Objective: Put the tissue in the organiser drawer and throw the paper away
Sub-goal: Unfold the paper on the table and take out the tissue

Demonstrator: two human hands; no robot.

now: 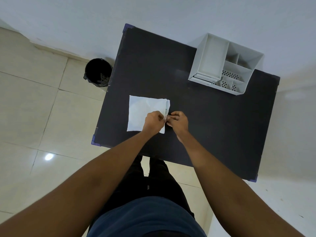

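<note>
Tissue [142, 113] lies spread flat near the front left of the dark worktop [213, 120]. Both hands meet at its right edge: the left hand [153, 121] and right hand [177, 121] each have a closed fingertip grip on a small folded strip there, perhaps the paper; too small to tell. Farther back right, the organiser [225, 65] seems to have its drawer shut. On the floor at far left stands the bin [98, 72]. Judged so, neither step is done.

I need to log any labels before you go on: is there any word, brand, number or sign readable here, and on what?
No readable text.
Small item pinched between left hand and right hand at the tissue edge: faint dark marks, too small to read.
Organiser, bin, table: no print visible.
</note>
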